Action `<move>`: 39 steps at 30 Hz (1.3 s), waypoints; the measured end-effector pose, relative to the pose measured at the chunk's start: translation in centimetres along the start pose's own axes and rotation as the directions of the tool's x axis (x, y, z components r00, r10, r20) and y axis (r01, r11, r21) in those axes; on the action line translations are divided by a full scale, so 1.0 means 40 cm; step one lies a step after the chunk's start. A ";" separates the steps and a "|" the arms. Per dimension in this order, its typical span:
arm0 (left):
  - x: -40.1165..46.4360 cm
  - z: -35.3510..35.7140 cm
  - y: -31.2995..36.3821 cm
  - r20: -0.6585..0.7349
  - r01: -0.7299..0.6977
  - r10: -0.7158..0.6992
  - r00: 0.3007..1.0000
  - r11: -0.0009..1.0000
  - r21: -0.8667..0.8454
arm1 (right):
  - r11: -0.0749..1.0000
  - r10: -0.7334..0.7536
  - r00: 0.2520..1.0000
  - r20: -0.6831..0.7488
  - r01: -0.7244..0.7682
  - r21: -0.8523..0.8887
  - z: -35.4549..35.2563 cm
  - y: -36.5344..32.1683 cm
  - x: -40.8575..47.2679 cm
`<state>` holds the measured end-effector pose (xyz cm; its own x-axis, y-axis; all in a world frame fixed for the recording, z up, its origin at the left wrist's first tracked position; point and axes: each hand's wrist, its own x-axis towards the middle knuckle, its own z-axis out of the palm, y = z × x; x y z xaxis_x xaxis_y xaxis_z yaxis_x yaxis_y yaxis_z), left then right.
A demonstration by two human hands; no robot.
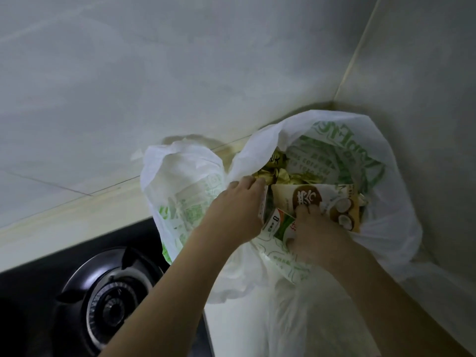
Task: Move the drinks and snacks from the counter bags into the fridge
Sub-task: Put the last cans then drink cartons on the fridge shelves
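Both hands are inside the open white bag (386, 228) on the counter (438, 292) — the left hand (237, 202) pinches a carton's edge, the right hand (314, 233) grips the coconut carton (332, 199).

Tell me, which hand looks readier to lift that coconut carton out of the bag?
The right hand, probably. Its fingers already lie on the coconut carton inside the open plastic bag. The left hand is at the bag's rim, by the carton's left end.
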<state>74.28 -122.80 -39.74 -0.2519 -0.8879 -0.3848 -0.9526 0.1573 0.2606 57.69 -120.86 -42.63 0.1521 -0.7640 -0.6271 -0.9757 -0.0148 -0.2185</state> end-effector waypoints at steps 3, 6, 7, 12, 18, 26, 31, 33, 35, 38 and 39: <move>0.011 0.019 0.000 -0.020 0.003 -0.003 1.000 1.000 -0.006 | 1.000 -0.002 1.000 0.008 0.002 -0.007 -0.005 0.006 0.012; 0.020 0.033 0.005 -0.015 0.006 -0.007 1.000 1.000 -0.025 | 0.996 -0.015 0.998 0.060 0.020 -0.083 -0.004 0.007 0.014; 0.023 0.035 0.006 -0.017 0.004 -0.004 1.000 1.000 -0.026 | 0.995 -0.001 0.997 0.071 0.008 -0.104 0.000 0.006 0.012; 0.035 0.050 0.003 -0.043 -0.002 0.001 0.999 1.000 -0.014 | 0.992 0.097 0.995 0.005 -0.096 -0.078 0.041 -0.006 -0.003; 0.038 0.051 -0.002 -0.041 -0.008 0.007 0.999 1.000 -0.018 | 0.997 0.065 0.994 -0.091 -0.067 -0.022 0.065 0.004 -0.013; 0.015 -0.018 -0.009 -0.010 0.077 -0.078 0.997 0.994 -0.075 | 0.983 -0.033 0.986 -0.162 0.062 0.173 0.000 0.047 -0.048; -0.036 -0.072 -0.008 -0.135 0.092 -0.109 0.985 0.987 -0.128 | 0.936 -0.074 0.958 -0.276 0.163 0.312 -0.057 0.049 -0.090; -0.065 -0.095 -0.001 -0.170 0.089 -0.114 0.979 0.985 -0.149 | 0.926 -0.101 0.936 -0.336 0.212 0.312 -0.075 0.048 -0.114; -0.099 -0.117 0.004 -0.195 0.088 -0.122 0.973 0.980 -0.177 | 0.916 -0.110 0.911 -0.397 0.248 0.314 -0.094 0.050 -0.141; -0.160 -0.150 0.014 -0.236 0.092 -0.144 0.961 0.972 -0.216 | 0.902 -0.102 0.877 -0.469 0.280 0.327 -0.123 0.046 -0.192; -0.181 -0.160 0.019 -0.250 0.094 -0.152 0.956 0.969 -0.229 | 0.898 -0.105 0.862 -0.495 0.296 0.325 -0.132 0.042 -0.209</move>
<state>76.48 -119.00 -31.10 -0.0531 -0.9811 -0.1859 -0.9075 -0.0303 0.4189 53.95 -117.90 -33.80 0.1556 -0.9767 -0.1476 -0.7800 -0.0298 -0.6250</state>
